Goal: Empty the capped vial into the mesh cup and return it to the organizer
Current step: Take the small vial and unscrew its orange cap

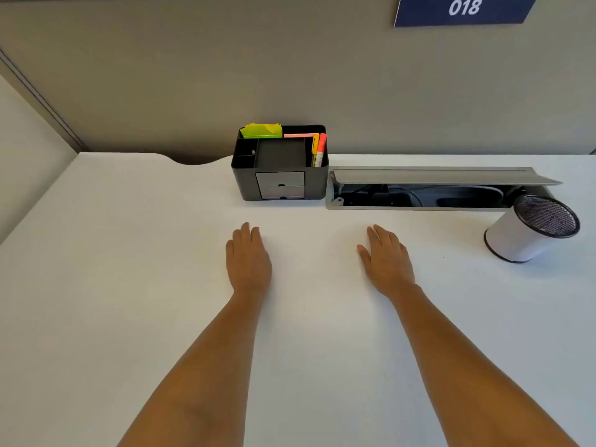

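Flat on the smooth white desk (pixel 129 253) lie the left hand (pixel 248 262) and right hand (pixel 387 262), both open and empty, while the round mesh cup (pixel 532 227) leans at 2 o'clock and the black boxy organizer (pixel 280 162) at 12 hides any vial.

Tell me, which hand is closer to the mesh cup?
Right. The right hand lies flat on the desk just left of the mesh cup; the left hand lies farther left.
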